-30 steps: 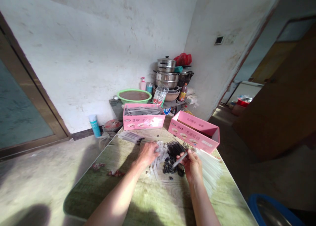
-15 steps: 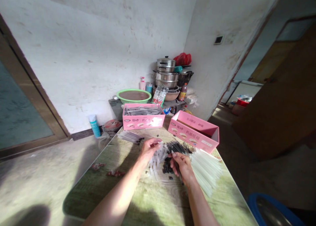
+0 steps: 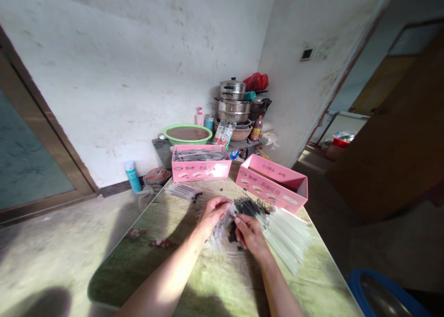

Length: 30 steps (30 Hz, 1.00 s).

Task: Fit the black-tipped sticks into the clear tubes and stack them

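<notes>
Clear pieces (image 3: 217, 238): on the desk (image 3: 222, 280), under your left hand (image 3: 214, 211).
Black sticks (image 3: 247, 207): just beyond your right hand (image 3: 250, 234).
Your fingers (image 3: 221, 201): bent, nearly meeting; what they grip cannot be told.
Pale tubes (image 3: 289, 238): fanned at your right.
Pink boxes (image 3: 199, 172): farther back.
</notes>
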Available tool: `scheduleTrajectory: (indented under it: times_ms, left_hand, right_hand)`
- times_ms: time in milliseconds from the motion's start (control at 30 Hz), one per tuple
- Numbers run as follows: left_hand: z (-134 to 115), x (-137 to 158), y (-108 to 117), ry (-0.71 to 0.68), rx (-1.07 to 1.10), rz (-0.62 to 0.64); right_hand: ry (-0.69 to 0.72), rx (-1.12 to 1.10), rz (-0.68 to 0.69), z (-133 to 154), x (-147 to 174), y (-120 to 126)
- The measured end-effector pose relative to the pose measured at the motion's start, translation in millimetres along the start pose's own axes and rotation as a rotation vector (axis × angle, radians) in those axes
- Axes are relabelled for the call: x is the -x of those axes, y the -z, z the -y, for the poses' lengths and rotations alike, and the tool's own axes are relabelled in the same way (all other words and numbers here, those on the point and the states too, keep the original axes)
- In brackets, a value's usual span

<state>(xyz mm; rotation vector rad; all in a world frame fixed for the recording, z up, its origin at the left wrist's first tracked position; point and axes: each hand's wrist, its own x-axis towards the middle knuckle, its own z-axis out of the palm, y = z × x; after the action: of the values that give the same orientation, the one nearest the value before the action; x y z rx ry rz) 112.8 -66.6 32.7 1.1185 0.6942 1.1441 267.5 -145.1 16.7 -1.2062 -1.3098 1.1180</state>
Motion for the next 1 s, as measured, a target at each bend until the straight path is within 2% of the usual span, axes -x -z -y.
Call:
scheduleTrajectory:
  times_ms: [133, 367, 600, 1000]
  left_hand:
    - [2.0, -0.9, 1.3, -0.008, -0.007, -0.008]
    - [14.2, -1.2, -0.1, 0.005, -0.102, 0.087]
    - [23.3, -4.7, -3.0, -0.04, -0.088, 0.062]
    - [11.7, 5.4, -8.4, -0.098, -0.053, 0.172]
  right_hand:
    - [-0.01, 0.01, -0.01, 1.9, -0.2, -0.6]
    - [-0.011, 0.035, -0.049, 9.6, 0.3, -1.5]
    - [0.033, 0.056, -0.031, 3.9, -2.3, -1.8]
    - [-0.176, -0.344, 0.078, 11.2, 6.6, 3.4]
